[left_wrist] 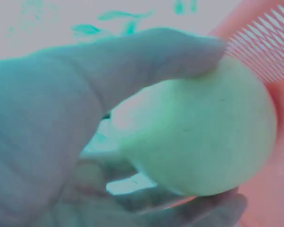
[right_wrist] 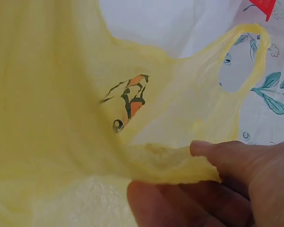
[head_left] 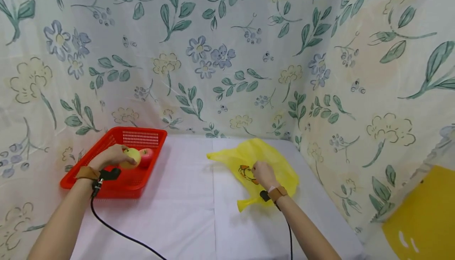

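Observation:
In the head view my left hand grips a yellow-green apple over the red plastic basket. The left wrist view shows the thumb along one side of this apple and fingers under the other. A red apple lies in the basket just beyond it. On the right, a yellow plastic bag with an orange-and-black print is spread on the table. My right hand pinches its edge between thumb and fingers; in the right wrist view the bag is lifted there, with a loop handle showing.
A white cloth covers the table. Floral curtains hang behind and on both sides. At the lower right edge is a bright yellow object. Black cables run from both wrists toward the front.

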### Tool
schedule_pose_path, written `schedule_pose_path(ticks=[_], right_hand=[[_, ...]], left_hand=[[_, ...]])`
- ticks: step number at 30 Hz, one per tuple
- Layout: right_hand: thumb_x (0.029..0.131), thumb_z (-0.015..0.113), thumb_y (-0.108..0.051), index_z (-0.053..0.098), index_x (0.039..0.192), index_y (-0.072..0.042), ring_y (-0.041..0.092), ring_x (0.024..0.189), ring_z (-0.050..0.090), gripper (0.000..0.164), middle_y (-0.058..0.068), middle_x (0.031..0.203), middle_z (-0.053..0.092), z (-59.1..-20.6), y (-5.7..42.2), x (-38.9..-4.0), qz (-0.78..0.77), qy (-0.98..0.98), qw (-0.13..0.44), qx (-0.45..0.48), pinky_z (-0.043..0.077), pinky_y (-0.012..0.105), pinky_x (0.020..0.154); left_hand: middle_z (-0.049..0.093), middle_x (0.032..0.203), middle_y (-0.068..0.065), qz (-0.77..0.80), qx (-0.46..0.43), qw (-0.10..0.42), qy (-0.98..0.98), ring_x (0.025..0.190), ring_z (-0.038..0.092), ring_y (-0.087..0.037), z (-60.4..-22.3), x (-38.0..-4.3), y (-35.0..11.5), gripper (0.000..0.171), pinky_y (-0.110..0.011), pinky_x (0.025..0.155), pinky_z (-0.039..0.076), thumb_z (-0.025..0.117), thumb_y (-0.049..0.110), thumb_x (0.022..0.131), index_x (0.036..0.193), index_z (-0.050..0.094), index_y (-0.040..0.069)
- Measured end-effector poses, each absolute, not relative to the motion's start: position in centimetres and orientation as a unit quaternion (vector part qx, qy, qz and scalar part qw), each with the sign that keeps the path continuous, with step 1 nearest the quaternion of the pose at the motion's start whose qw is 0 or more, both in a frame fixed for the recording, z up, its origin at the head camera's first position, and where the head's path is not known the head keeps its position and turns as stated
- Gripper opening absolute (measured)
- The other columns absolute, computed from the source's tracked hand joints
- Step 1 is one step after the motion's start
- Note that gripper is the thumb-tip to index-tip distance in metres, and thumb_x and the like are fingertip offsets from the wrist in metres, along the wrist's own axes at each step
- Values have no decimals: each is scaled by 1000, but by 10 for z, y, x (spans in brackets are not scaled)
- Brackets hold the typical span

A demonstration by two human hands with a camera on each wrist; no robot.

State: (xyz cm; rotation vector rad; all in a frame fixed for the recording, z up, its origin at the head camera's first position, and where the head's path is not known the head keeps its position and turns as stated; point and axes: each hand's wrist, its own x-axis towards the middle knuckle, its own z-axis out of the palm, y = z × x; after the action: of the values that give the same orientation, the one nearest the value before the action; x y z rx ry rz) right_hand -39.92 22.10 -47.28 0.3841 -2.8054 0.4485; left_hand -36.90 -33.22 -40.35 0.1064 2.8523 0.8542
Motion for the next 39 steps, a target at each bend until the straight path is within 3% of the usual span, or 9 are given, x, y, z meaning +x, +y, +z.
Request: schedule_pose_path(ticks=[3,7,13,19,27,35,39], right_hand=[[92,57,-5,44,48,-14,8,40,27,47,-5,44,28,-465,219,-398,153,-966,157,139,26,19,40],[92,58,-4,54,54,-10,8,41,30,38,-4,45,33,-456,213,-394,162,-959,182,145,28,21,41],[92,59,-5,66,65,-4,9,44,33,27,-1,49,44,-447,201,-390,156,-960,182,142,30,22,44],[91,57,-3,54,55,-10,9,46,26,37,-3,49,31,-442,192,-386,153,-958,187,153,25,22,45],[93,54,0,42,52,-14,9,47,18,44,-4,52,19,-439,192,-380,171,-952,190,166,21,21,44],[94,53,-2,55,61,-10,8,41,32,34,-3,50,32,-437,189,-378,189,-953,175,160,29,19,40],[93,54,-1,55,60,-9,8,42,32,34,-3,50,32,-432,186,-373,188,-952,180,164,29,20,41]], left_hand=[[51,117,-29,307,36,39,950,99,47,-40,-385,-361,-310,91,-45,76,46,73,42,80,139,32,-14],[49,125,-27,355,61,-7,933,103,49,-38,-371,-354,-261,86,-46,79,48,73,39,81,142,32,-5],[54,126,-18,407,115,-1,906,103,52,-31,-375,-353,-158,83,-42,81,48,78,39,75,141,41,5],[59,120,-10,438,163,-1,884,97,56,-23,-390,-363,-88,79,-36,80,49,82,35,70,136,48,8],[58,122,-10,432,200,7,880,98,58,-20,-408,-377,-46,81,-36,82,50,82,36,71,137,47,6],[60,115,-10,436,198,41,877,94,57,-21,-433,-387,-22,79,-36,78,50,84,35,68,133,50,4],[60,116,-11,435,208,48,875,94,56,-21,-447,-394,-8,75,-36,78,49,82,27,72,134,49,3]])
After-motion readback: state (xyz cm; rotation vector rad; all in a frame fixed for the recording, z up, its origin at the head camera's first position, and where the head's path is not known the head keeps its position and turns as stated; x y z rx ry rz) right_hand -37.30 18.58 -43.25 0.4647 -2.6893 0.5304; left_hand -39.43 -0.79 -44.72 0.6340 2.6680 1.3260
